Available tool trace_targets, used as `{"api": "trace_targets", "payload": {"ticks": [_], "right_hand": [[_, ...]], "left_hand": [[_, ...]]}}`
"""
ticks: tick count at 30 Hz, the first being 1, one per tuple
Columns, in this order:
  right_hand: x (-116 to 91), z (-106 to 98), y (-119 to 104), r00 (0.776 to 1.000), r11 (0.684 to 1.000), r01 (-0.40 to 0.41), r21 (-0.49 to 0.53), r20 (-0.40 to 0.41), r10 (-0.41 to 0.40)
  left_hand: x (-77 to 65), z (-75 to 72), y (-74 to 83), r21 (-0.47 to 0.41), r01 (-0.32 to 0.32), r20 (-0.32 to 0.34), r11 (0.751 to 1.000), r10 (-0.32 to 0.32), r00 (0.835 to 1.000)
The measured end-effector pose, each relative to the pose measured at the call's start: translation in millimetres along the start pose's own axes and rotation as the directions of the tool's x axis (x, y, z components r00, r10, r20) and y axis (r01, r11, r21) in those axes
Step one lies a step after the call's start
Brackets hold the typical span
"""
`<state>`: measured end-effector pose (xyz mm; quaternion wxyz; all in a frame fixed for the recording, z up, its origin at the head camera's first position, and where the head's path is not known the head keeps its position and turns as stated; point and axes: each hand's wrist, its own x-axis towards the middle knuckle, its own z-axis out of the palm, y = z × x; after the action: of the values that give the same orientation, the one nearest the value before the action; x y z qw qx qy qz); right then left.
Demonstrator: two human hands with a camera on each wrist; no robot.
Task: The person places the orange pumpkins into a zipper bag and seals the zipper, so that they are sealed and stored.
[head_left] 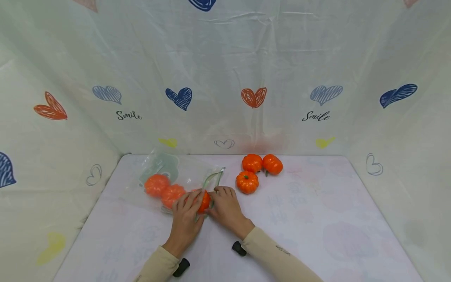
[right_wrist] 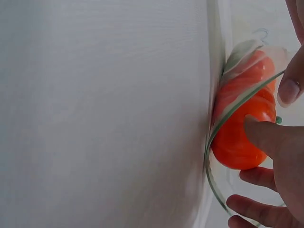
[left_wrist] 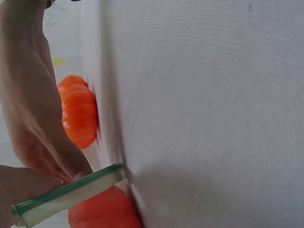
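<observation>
Pumpkins (right_wrist: 237,142) number six: two in one bag (head_left: 192,175), three outside, one in right fingers (right_wrist: 256,209), left fingers (head_left: 190,200) holding the bag.

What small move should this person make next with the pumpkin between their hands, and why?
Probably ease that pumpkin farther into the clear bag with the right hand: it sits at the green-edged opening, only partly covered by the bag, with the right thumb against it, and two other pumpkins lie deeper inside.

Sleeved forearms (head_left: 276,250) slanting inward, left hand (head_left: 184,224) and right hand (head_left: 228,208) sit close together, thumbs facing.
</observation>
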<state>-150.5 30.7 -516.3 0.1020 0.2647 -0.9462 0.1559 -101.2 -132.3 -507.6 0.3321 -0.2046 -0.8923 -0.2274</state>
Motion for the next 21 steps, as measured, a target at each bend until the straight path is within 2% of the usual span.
{"api": "trace_targets", "payload": {"ticks": [9, 15, 21], "right_hand": [[-3, -7, -4, 1.000, 1.000, -0.024, 0.010, 0.016, 0.023], [-12, -22, 8, 0.995, 0.995, -0.060, 0.080, -0.074, 0.066], [-20, -34, 28, 0.977, 0.987, -0.109, 0.114, -0.172, 0.128]], "left_hand": [[-0.4, -0.2, 1.0, 0.006, 0.005, 0.007, 1.000, -0.005, 1.000], [-0.5, -1.5, 1.1, -0.004, 0.018, 0.025, 1.000, -0.018, 1.000], [-0.2, -1.9, 1.1, -0.006, 0.023, 0.031, 1.000, -0.023, 0.999]]}}
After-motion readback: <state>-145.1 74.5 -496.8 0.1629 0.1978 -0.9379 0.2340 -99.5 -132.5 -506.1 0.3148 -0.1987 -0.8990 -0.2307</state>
